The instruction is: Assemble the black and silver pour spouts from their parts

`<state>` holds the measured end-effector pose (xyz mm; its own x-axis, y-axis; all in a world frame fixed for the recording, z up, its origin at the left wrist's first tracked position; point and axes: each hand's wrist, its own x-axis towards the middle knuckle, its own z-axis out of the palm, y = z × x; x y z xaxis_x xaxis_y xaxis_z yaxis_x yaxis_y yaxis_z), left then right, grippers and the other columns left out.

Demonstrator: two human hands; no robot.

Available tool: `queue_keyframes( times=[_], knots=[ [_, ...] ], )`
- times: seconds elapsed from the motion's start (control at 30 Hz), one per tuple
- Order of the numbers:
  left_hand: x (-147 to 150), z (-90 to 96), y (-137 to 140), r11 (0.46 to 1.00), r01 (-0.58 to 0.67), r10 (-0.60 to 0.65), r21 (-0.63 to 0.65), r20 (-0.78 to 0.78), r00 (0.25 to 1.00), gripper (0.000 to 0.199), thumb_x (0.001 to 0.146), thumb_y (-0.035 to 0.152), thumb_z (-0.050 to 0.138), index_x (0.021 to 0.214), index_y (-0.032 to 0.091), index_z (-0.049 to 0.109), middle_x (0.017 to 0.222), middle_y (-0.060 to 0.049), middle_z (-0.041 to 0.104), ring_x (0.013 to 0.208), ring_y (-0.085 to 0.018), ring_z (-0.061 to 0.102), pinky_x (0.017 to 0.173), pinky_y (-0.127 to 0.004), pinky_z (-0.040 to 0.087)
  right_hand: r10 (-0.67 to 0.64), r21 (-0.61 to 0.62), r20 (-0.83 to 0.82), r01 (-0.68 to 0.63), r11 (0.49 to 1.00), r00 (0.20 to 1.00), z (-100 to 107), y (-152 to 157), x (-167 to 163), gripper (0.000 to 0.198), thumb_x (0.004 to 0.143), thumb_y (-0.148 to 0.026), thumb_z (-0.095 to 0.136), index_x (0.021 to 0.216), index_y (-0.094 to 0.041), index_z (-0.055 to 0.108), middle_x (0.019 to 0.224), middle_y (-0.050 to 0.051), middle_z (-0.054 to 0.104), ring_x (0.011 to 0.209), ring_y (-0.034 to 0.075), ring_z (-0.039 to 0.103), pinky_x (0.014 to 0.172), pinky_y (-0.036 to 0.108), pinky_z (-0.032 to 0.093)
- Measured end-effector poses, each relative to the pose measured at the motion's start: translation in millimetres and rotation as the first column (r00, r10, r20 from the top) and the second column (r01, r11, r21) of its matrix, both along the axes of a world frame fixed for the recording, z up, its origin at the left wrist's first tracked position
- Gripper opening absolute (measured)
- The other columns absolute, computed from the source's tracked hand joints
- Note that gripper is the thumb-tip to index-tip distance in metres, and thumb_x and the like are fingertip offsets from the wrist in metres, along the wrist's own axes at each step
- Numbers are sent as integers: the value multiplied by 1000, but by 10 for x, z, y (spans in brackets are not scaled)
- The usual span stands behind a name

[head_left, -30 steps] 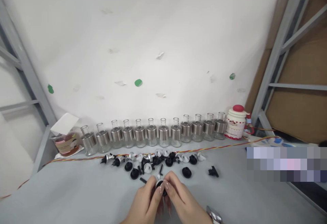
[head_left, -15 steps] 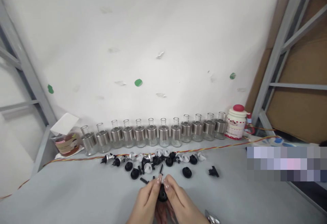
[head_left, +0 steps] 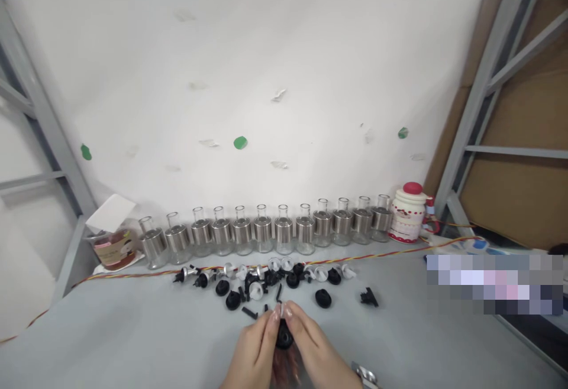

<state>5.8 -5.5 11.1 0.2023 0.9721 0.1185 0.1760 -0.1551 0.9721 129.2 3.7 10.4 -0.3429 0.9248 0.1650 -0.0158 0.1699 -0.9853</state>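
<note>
Between my two hands is a round black stopper-like part (head_left: 284, 337) with a raised centre. My left hand (head_left: 260, 342) grips its left side, and my right hand (head_left: 308, 342) grips its right side. Both thumbs meet just above the part, and the other fingers curl beneath it, partly hidden. A thin black stick (head_left: 279, 293) lies right beyond my thumbs. Further back are loose black caps (head_left: 233, 300) and clear-and-silver discs (head_left: 256, 291) in a loose row. Another black cap (head_left: 323, 298) and a black stepped part (head_left: 368, 297) lie to the right.
Glass bottles with steel sleeves (head_left: 284, 229) stand in a row along the wall. A twisted red-yellow wire (head_left: 381, 255) runs in front of them. A labelled tub (head_left: 115, 250) stands left, a white-and-red jar (head_left: 407, 214) right. Something shiny and metallic (head_left: 364, 372) is by my right wrist.
The hands keep their two-sided grip on the black part, which has tilted or shifted very slightly. The whole view has drifted a little; the loose parts and bottles have not moved.
</note>
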Motion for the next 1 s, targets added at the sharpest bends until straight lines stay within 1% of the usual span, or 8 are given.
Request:
queue_keyframes(
  times=[0.1,0.2,0.27,0.43,0.53,0.63,0.77,1.0],
  knots=[
    [-3,-8,2,1000,7,-7,-3,25,1000,36,81,50,33,69,19,45,38,3,51,35,-14,53,34,-19,39,0,4,-27,1,1000,1000,11,9,-2,38,82,-55,32,83,-21,50,73,1,52,70,15,51,66,25,42],
    [-23,-27,8,1000,-22,21,17,18,1000,34,79,50,37,65,20,43,40,5,47,34,-11,50,34,-18,37,146,-16,-44,-147,989,988,16,1,-5,35,82,-54,33,79,-21,43,62,-3,46,52,11,47,50,22,40],
    [-35,-37,12,999,-36,36,31,18,999,34,78,51,39,64,20,44,41,6,45,36,-10,48,35,-18,36,204,3,-63,-205,979,977,39,-15,-11,32,83,-51,33,78,-20,40,60,-5,42,48,9,43,45,20,37],
    [-22,-33,17,1000,8,-8,-9,39,999,33,79,50,40,67,19,44,41,6,46,35,-9,46,35,-18,34,55,62,-24,-53,997,998,93,-58,-36,33,86,-48,30,72,-20,41,62,-3,42,55,10,45,53,21,39],
    [6,-9,11,996,65,-59,-62,98,993,31,80,48,40,70,19,43,41,6,47,34,-9,47,35,-18,34,22,39,-9,-22,999,1000,80,-63,-43,35,86,-49,27,74,-20,42,61,-2,44,54,12,46,51,22,39],
    [33,28,3,992,83,-62,-99,194,979,31,79,48,42,68,19,41,42,6,48,35,-9,47,36,-18,36,-14,86,39,10,996,999,95,-61,-31,34,86,-48,29,73,-20,43,63,-2,44,58,12,46,54,23,39],
    [49,62,9,990,95,-63,-102,280,958,32,78,48,43,66,19,40,44,6,48,37,-10,48,38,-19,38,13,133,59,-21,991,998,171,-53,-11,31,87,-44,30,72,-19,42,62,-3,43,58,11,44,56,23,38],
    [23,30,26,992,71,-41,-105,266,963,33,77,50,44,69,18,43,47,5,48,41,-10,50,42,-21,39,123,99,31,-126,987,992,210,-33,-8,28,88,-42,28,72,-21,37,57,-5,41,51,10,45,49,21,36]
  ],
)
